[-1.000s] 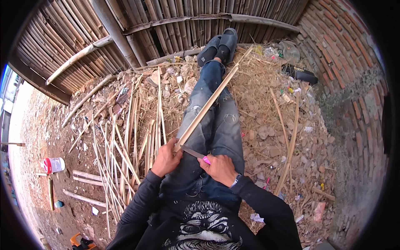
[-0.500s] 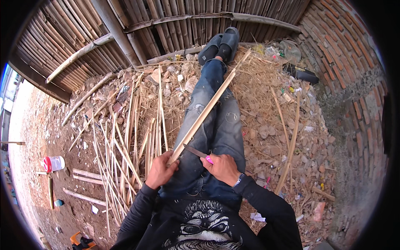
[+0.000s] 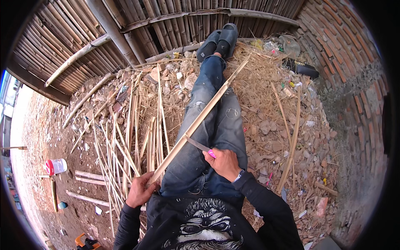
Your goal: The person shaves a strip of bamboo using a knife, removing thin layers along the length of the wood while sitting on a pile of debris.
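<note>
A long split bamboo strip [image 3: 200, 118] lies slantwise across my outstretched legs, its far end near my shins. Its near end is gripped in my left hand [image 3: 141, 190], beside my left hip. My right hand [image 3: 225, 165] is closed round the pink handle of a knife [image 3: 199, 144] above my right thigh. The blade points left, and its tip meets the edge of the strip about midway along. Part of the handle is hidden by my fingers.
Several bamboo strips [image 3: 121, 160] lie heaped on the ground to my left, with a white-and-red bucket [image 3: 56, 166] beyond. Other strips [image 3: 293, 141] lie at right, near a brick wall [image 3: 358, 83]. A bamboo fence [image 3: 179, 33] stands past my feet. An orange-and-black tool [image 3: 86, 241] is lower left.
My left hand has drawn back toward my left hip, pulling the strip down and left. My right hand with the knife has shifted only slightly, so the blade meets the strip farther from its near end.
</note>
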`<state>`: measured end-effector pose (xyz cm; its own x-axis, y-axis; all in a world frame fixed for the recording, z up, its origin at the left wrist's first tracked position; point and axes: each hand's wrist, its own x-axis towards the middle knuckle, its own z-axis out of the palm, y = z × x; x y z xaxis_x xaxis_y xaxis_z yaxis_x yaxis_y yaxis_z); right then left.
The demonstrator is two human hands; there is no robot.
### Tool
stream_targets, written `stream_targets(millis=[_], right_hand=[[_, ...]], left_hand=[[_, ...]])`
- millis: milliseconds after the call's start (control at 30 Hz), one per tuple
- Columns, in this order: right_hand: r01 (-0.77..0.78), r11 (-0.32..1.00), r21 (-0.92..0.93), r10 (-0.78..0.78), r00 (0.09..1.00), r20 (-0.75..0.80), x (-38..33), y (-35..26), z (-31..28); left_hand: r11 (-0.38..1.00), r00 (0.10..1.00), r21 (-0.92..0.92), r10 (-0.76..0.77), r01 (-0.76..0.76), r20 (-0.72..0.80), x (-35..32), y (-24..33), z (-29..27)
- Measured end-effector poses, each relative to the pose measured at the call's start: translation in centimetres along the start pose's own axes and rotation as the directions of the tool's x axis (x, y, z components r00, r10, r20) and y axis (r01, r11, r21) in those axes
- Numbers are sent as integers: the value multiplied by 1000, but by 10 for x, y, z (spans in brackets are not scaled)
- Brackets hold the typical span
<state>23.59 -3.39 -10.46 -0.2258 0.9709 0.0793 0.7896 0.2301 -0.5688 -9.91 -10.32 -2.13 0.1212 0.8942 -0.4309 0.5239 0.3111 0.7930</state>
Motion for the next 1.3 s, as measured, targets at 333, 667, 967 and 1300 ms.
stream_targets(millis=[333,667,967,1300], right_hand=[[89,995,43,-88,996,-8,-1,-11,-10],[-51,969,242,4,981,191,-13,-16,-10],[-74,984,165,39,978,206,-9,-10,-13],[-122,921,369,112,993,47,-5,3,-19]], left_hand=[[990,988,-75,-115,122,100,-38,-38,-37],[987,993,-155,-29,46,112,-2,-29,1],[989,996,-140,-35,45,77,-13,-39,-11],[942,960,-190,-267,278,77,-86,-101,-77]])
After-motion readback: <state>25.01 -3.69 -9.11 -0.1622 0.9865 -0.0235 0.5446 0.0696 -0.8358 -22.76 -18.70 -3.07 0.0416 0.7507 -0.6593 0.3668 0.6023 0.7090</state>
